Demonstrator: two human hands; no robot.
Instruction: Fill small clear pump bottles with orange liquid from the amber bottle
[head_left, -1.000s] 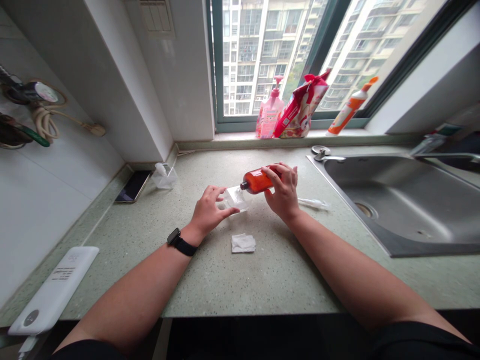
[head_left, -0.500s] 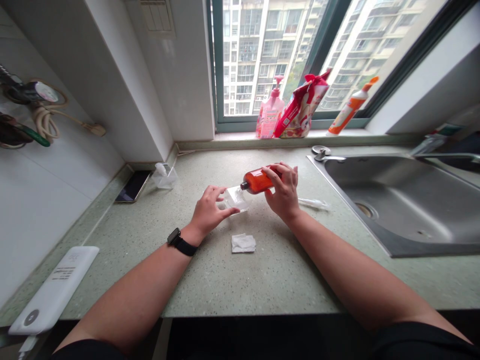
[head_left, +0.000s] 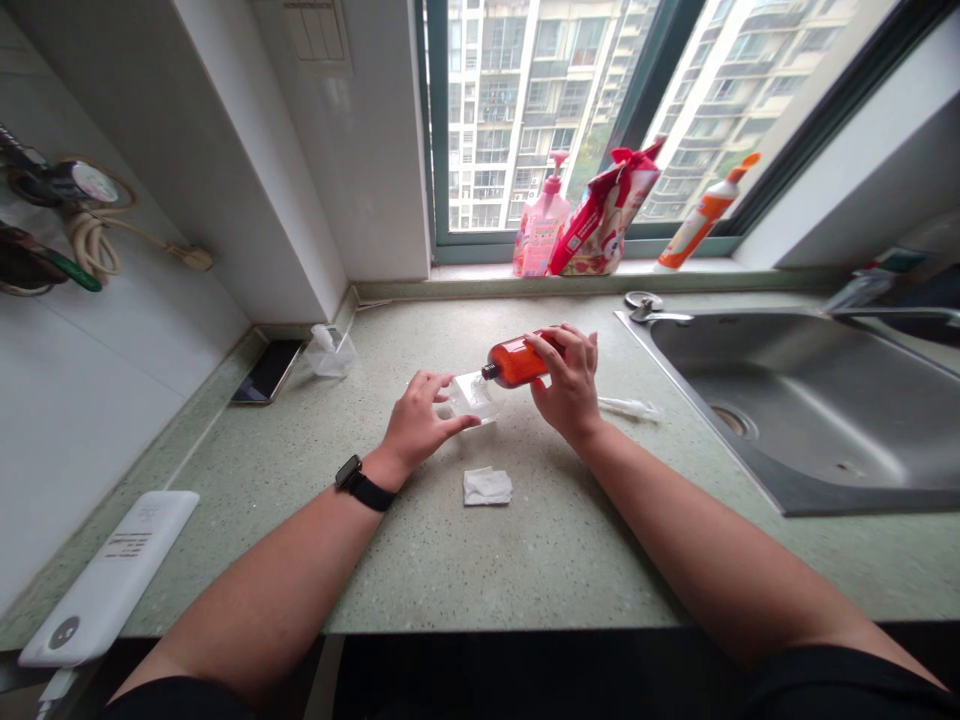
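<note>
My right hand (head_left: 568, 380) is wrapped round an amber bottle (head_left: 514, 362), tipped over so that its uncapped dark neck points left. Just left of the bottle's mouth is a clear square plastic bottle (head_left: 474, 398), held between the thumb and fingers of my left hand (head_left: 417, 420). The two mouths lie close together; whether they touch, and whether liquid flows, I cannot tell. A folded white tissue (head_left: 487, 487) lies on the counter (head_left: 525, 570) in front. Behind my right wrist lies a thin clear plastic-wrapped item (head_left: 631, 409).
A clear pump head or container (head_left: 330, 352) and a phone (head_left: 268, 371) are at back left. A white power bank (head_left: 112, 575) lies at the left edge. The steel sink (head_left: 810, 400) is on the right. A pink pump bottle (head_left: 541, 230), a red bag (head_left: 607, 215) and an orange bottle (head_left: 697, 222) stand by the window.
</note>
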